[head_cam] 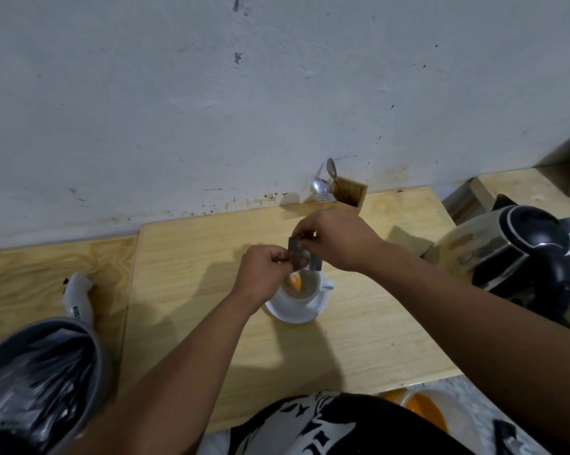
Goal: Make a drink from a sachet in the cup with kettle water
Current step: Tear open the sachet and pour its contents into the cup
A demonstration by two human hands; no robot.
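A white cup (313, 285) stands on a white saucer (296, 311) in the middle of the wooden table, with something orange inside it. Right above the cup, both hands pinch a small dark sachet (298, 256). My left hand (264, 274) holds its left edge. My right hand (336, 238) grips its top right part. A steel kettle (507, 251) with a black lid and handle sits at the right side of the table.
A wooden holder (351, 193) with spoons and a fork stands against the wall behind the cup. A grey bowl (40, 382) full of dark sachets sits at the near left, with a white packet (78, 300) behind it. An orange container (421, 408) is below the table edge.
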